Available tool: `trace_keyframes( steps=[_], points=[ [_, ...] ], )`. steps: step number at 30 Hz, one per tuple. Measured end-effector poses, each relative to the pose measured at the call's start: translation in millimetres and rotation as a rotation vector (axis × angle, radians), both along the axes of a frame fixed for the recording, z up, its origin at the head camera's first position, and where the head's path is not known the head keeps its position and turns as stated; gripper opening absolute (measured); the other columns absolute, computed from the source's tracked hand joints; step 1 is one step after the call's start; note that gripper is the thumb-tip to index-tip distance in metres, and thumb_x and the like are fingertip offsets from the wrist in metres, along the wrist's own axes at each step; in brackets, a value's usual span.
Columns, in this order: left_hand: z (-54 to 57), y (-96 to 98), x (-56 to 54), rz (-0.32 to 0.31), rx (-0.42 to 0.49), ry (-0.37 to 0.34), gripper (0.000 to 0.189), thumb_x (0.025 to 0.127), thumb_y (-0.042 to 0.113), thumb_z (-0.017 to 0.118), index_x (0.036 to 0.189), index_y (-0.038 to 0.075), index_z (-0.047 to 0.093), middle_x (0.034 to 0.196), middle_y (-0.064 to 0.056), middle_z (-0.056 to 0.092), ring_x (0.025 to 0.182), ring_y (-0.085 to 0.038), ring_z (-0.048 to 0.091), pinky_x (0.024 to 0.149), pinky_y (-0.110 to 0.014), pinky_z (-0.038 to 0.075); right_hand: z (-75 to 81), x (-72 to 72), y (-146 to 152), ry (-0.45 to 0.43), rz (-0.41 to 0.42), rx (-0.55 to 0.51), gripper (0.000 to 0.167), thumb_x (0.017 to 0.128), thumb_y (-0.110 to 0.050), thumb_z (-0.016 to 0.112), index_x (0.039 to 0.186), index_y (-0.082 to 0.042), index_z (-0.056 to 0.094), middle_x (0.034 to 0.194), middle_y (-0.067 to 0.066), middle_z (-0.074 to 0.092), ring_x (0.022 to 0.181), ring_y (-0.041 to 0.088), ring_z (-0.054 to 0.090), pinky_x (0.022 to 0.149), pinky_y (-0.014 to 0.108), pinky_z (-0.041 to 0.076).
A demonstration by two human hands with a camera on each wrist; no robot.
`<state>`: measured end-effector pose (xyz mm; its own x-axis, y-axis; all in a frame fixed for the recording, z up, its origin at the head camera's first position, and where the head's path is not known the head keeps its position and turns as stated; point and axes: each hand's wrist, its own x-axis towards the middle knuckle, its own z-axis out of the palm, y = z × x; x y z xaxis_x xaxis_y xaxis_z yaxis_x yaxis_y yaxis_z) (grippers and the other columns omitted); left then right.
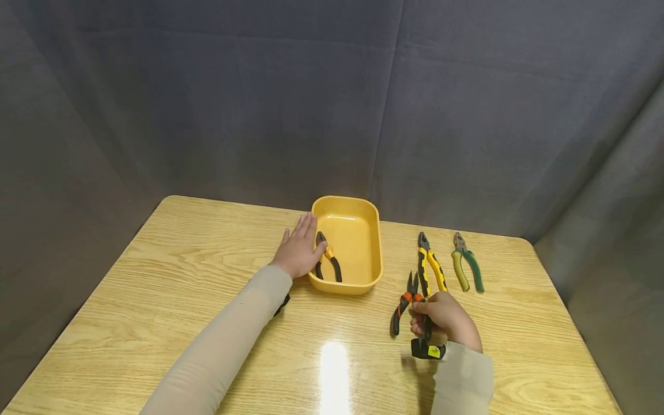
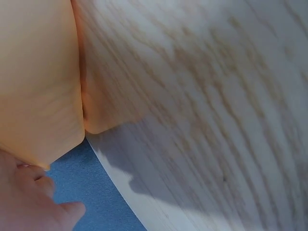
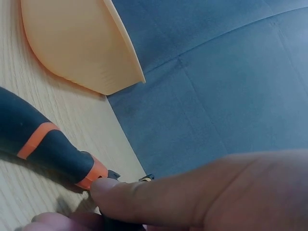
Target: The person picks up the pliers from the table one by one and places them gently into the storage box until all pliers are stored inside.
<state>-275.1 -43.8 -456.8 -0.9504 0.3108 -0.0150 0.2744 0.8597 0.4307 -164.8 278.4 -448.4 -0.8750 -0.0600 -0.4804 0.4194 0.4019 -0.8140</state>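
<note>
My left hand [image 1: 297, 252] lies along the left rim of a yellow plastic bin [image 1: 360, 245], its fingers straight and the thumb over the edge. Inside that bin, by its left wall, is a pair of pliers [image 1: 336, 268] with black and orange handles. To the right, my right hand [image 1: 447, 316] grips one handle of needle-nose pliers [image 1: 403, 304] with black and orange grips; their nose points away from me and the handles are spread. The right wrist view shows the thumb [image 3: 115, 197] pressed near the pivot, with the other handle sticking out leftward.
Just beyond the right hand lie combination pliers [image 1: 436, 268] with yellow and black handles. Further right are pliers [image 1: 473, 270] with green and yellowish handles. The wooden table [image 1: 207, 248] ends at a grey curtain [image 1: 259, 115] behind the bin.
</note>
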Motion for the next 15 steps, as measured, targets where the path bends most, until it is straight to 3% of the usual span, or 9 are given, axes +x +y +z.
trace_keyframes(
  steps=[15],
  points=[
    [-3.1, 0.1, -2.3, 0.001, -0.006, -0.005, 0.073, 0.109, 0.046, 0.034, 0.163, 0.007, 0.004, 0.171, -0.010, 0.000, 0.156, -0.024, -0.004, 0.124, -0.055, 0.005, 3.4, 0.4, 0.4, 0.039, 0.010, 0.033, 0.026, 0.104, -0.005, 0.052, 0.101, 0.018, 0.064, 0.070, 0.012, 0.068, 0.060, 0.017, 0.067, 0.060, 0.031, 0.059]
  ],
)
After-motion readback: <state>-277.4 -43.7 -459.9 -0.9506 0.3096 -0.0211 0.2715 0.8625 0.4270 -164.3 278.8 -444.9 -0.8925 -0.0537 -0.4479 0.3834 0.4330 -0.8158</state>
